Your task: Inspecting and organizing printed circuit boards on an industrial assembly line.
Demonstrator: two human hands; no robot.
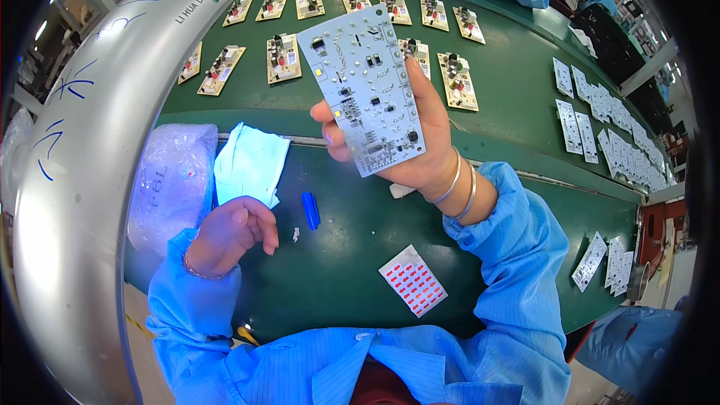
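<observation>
- Presently, the right hand [420,157] grips a pale circuit board [365,88] by its lower edge, thumb at the left side, held tilted at frame centre.
- The left hand [231,231] sits loosely curled and empty at lower left, near a blue marker [310,210].
- A sheet of red stickers [413,280] lies on the green bench [352,232] below.

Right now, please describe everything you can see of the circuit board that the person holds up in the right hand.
The circuit board is a pale grey-white rectangle, thin and rigid, with many small black and silvery parts and solder dots on the face toward the camera. The right hand holds it up above the green table, tilted so its top leans left. The thumb presses its left edge near the bottom, the fingers lie behind it and along its right edge. The left hand does not touch it.
</observation>
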